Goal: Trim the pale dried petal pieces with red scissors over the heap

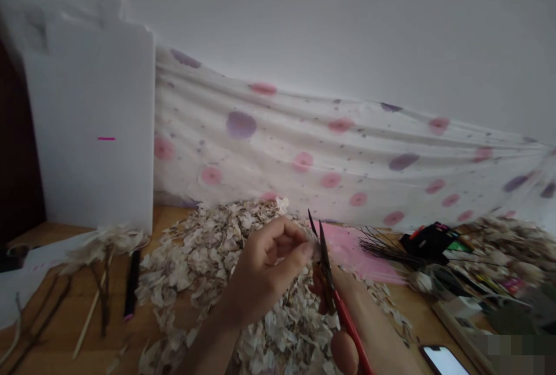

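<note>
Over a heap of pale dried petals (200,247), my left hand (271,268) is closed in a pinch, thumb against fingertips. A small pale, blurred piece shows at those fingertips, too unclear to name. My right hand (339,305) holds scissors (347,320) with red handles, its fingers wrapped round them. Their dark blades point up and are slightly apart, just right of my left fingertips. Part of my right hand is hidden behind the scissors.
A white board (95,120) stands at the left, with twigs and a black marker (132,285) before it. Dark thin stems (382,250) lie on a pink sheet (360,253). A phone (443,360) sits at the lower right, near mixed supplies. Spotted cloth (278,143) hangs behind.
</note>
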The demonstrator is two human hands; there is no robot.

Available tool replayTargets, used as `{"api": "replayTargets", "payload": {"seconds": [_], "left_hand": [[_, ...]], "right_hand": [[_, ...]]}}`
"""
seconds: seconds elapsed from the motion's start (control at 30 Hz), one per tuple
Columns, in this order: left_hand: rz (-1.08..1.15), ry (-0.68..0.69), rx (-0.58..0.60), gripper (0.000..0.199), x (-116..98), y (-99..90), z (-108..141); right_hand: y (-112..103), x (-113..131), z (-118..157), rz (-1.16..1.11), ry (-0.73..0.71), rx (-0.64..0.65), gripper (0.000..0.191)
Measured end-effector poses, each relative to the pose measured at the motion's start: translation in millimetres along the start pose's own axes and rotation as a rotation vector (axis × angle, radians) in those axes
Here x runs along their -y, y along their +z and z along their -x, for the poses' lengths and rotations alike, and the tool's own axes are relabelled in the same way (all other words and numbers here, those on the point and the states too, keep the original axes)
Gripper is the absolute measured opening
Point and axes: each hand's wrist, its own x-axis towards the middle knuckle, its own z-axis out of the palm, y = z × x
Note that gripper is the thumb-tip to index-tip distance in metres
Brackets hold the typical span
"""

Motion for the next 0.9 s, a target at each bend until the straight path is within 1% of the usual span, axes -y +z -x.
{"api": "replayTargets", "payload": {"seconds": [0.2, 0.3, 0.4, 0.53, 0.6, 0.67, 0.7, 0.73, 0.8, 0.87, 0.9], "left_hand": [[-0.010, -0.010, -0.002, 0.015, -1, -1.9, -1], [-0.010, -0.007, -0.008, 0.015, 0, -1.9, 0], [-0.019, -0.008, -0.015, 0.014, 0, -1.9, 0], [-0.057, 0.000, -0.027, 0.015, 0, -3.3, 0], [-0.067, 0.005, -0.031, 0.016, -1, -4.6, 0], [-0.066, 0.011, -0.035, 0.016, -1, -5.5, 0], [-0.053, 0.011, -0.032, 0.016, -2, -5.6, 0], [-0.035, 0.005, -0.023, 0.015, -3, -5.5, 0], [0.010, -0.015, -0.005, 0.014, -6, -4.4, 1], [0.025, -0.024, 0.009, 0.013, -7, -2.3, 1], [0.016, -0.022, 0.011, 0.012, -8, -1.0, 1]], "right_hand": [[-1, -1, -2, -0.146, -0.030, 0.003, 0.055], [-1, -2, -1, -0.184, -0.013, -0.006, 0.046], [1, -2, 1, -0.218, 0.003, -0.012, 0.042], [2, -1, 2, -0.246, 0.078, -0.003, 0.028], [1, -1, 2, -0.251, 0.122, 0.008, 0.031], [0, -3, 3, -0.263, 0.122, 0.011, 0.040], [0, -5, 3, -0.276, 0.099, -0.012, 0.044], [1, -7, 4, -0.290, 0.072, -0.064, 0.048], [6, -10, 5, -0.345, 0.056, -0.249, 0.054], [11, -12, 5, -0.463, 0.149, -0.453, 0.054], [13, -13, 6, -0.542, 0.199, -0.521, 0.051]]}}
